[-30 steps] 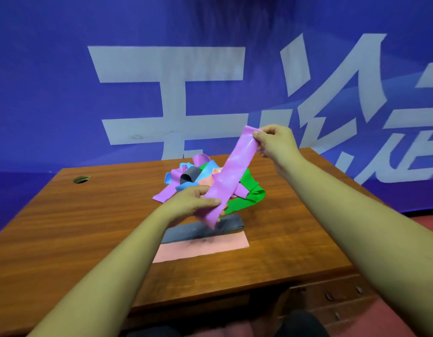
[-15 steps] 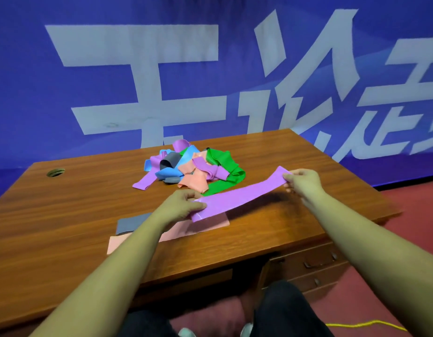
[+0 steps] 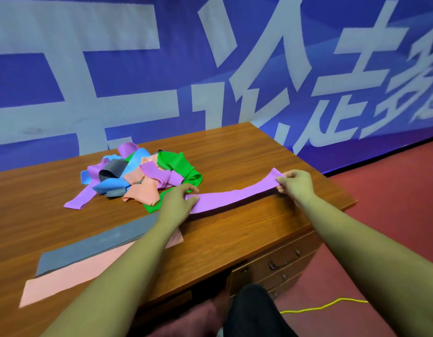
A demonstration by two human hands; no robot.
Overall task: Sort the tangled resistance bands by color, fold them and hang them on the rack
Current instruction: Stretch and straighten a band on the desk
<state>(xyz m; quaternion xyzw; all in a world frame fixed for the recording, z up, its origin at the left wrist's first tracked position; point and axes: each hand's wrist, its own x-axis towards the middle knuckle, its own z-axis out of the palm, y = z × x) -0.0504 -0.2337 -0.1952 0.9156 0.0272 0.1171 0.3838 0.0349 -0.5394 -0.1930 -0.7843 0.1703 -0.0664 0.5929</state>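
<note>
2 hands: left hand [image 3: 177, 205], right hand [image 3: 297, 186]. 3 flat bands: purple band [image 3: 234, 197], grey band [image 3: 96, 244], pink band [image 3: 71, 276]. 1 tangled pile [image 3: 140, 176]. 1 desk [image 3: 247, 154]. 1 yellow cable [image 3: 320, 306].

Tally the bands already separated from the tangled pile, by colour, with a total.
Grey band, flat on the desk: 1
Pink band, flat beside it: 1
Purple band, held by left hand and right hand: 1
Total: 3

Even bright light, soft blur, edges bowed
</note>
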